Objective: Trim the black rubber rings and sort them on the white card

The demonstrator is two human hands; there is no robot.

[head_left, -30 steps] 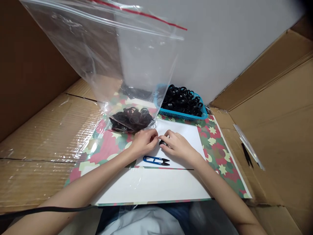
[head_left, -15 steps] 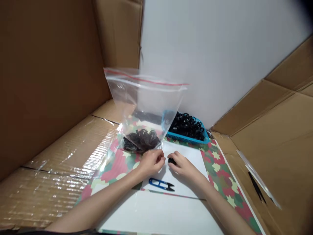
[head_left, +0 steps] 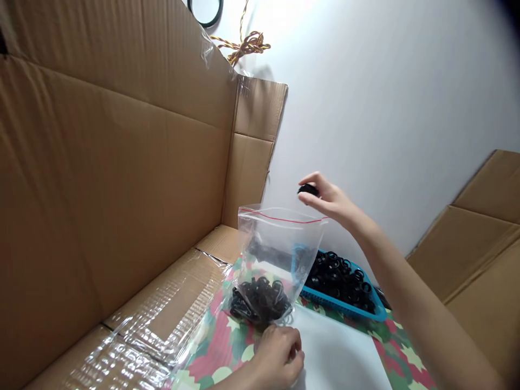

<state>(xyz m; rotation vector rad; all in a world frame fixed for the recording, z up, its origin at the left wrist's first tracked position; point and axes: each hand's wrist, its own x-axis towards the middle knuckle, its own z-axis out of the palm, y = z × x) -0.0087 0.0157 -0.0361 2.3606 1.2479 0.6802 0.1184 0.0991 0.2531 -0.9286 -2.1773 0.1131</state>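
A clear plastic bag with a red-striped top stands up. A blue plastic basket sits behind it, to the right. My left hand is curled near the bag's bottom; I can't tell if it holds anything. My right hand pinches a small black thing, up by the bag's top. Black rings lie in the bag's bottom and fill the basket.

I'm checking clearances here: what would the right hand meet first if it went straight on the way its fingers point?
Probably the upright cardboard flap to its left; in the picture, that line from the right hand passes just above the mouth of the clear zip bag. Depth is unclear.
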